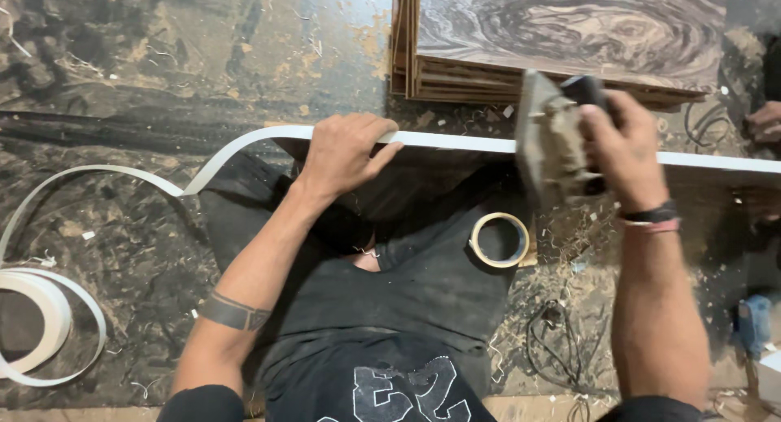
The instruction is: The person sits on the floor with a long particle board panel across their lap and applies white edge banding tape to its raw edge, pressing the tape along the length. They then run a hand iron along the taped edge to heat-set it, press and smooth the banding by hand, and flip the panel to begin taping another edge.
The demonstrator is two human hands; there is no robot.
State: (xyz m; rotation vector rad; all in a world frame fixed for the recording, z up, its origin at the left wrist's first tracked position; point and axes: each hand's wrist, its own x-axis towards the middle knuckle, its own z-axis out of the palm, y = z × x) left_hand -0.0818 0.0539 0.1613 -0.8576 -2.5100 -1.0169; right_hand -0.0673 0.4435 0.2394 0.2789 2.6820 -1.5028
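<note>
White edge tape [455, 142] ran along the top edge of a dark board [439, 182] that stood on its edge in front of the person, stretching from the left hand across to the right side of the view. The left hand [346, 152] lay over that edge, fingers curled across the tape and pressing it down. The right hand [622, 141] was clamped around a small grey power tool [553, 137] (a trimmer, by the look of it), held right against the board's edge, over the tape. A dark band and a pink one [651, 219] sat on the right wrist.

Past the left hand the loose tape curved off the board, dropped towards the floor and looped back to a white coil [45, 324] lying at the far left. A roll of beige masking tape [499, 240] lay near the board, below the tool, beside scattered wood shavings [569, 243]. A stack of wood-grain panels [561, 40] rested on the floor beyond the board. A black cable [553, 332] snaked across the dusty floor [163, 56] at lower right, and a blue object [752, 324] sat near the right border.
</note>
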